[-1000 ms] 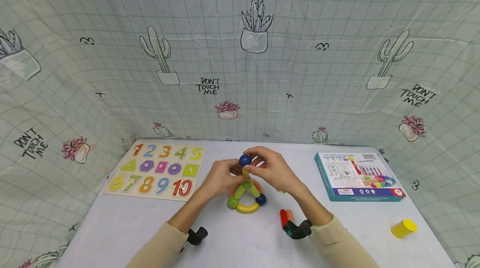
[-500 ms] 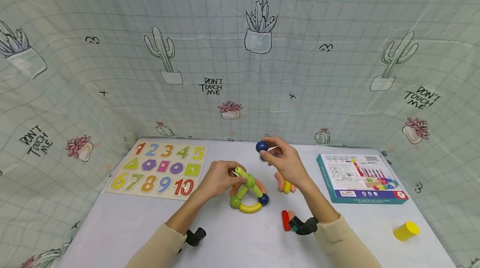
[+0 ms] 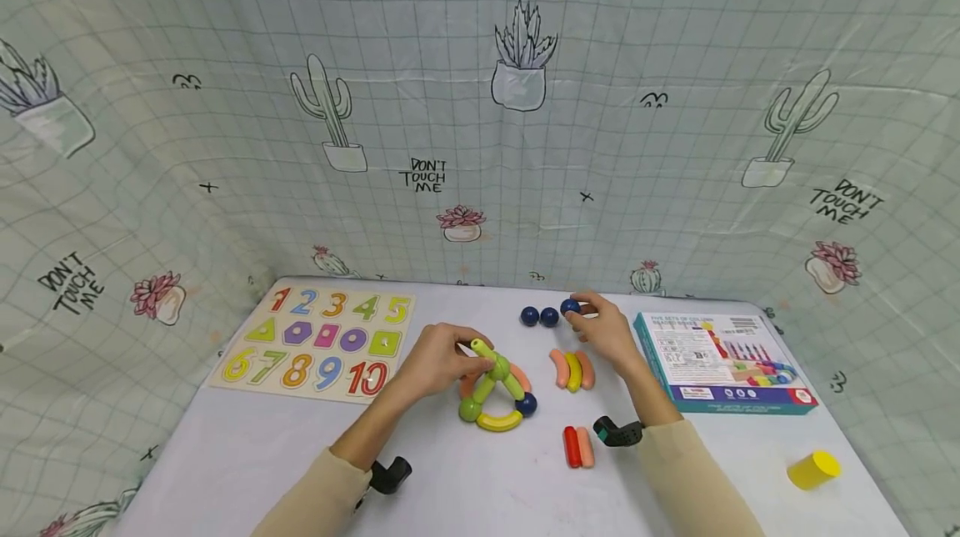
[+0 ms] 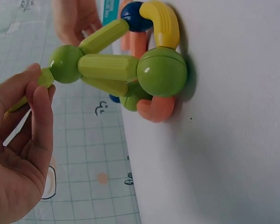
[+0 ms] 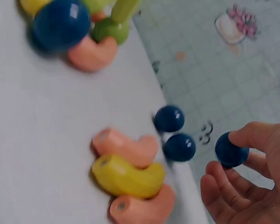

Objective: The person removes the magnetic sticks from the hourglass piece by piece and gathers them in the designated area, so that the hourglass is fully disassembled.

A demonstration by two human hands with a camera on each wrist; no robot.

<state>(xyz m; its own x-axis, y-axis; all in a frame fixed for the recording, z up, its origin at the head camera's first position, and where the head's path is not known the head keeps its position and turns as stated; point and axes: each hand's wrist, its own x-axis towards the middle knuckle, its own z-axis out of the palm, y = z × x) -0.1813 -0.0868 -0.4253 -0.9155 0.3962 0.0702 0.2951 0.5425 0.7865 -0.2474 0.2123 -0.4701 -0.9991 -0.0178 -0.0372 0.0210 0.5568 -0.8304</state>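
Observation:
My left hand (image 3: 442,360) pinches a light green rod (image 3: 482,347) that sticks up from the top green ball (image 4: 67,64) of a magnetic ball-and-rod build. Below that ball, green rods (image 4: 107,67) slope down to a ring of balls and curved pieces, among them a green ball (image 3: 470,409), a blue ball (image 3: 527,404) and a yellow curved rod (image 3: 500,421). My right hand (image 3: 606,328) holds a loose blue ball (image 5: 231,150) between thumb and fingers. Two more blue balls (image 3: 540,317) lie just left of it, near the back of the table.
Two salmon curved rods and a yellow one (image 3: 573,372) lie together right of the build. Nearer me are a red straight rod (image 3: 572,447) and a salmon one (image 3: 586,447). A number puzzle board (image 3: 311,341) lies left, a toy box (image 3: 723,362) right, with a yellow cylinder (image 3: 813,469) in front.
My right hand has lifted the blue ball off the build's top rod and carried it right, beside the other blue balls. The top rod now leans left in my left hand.

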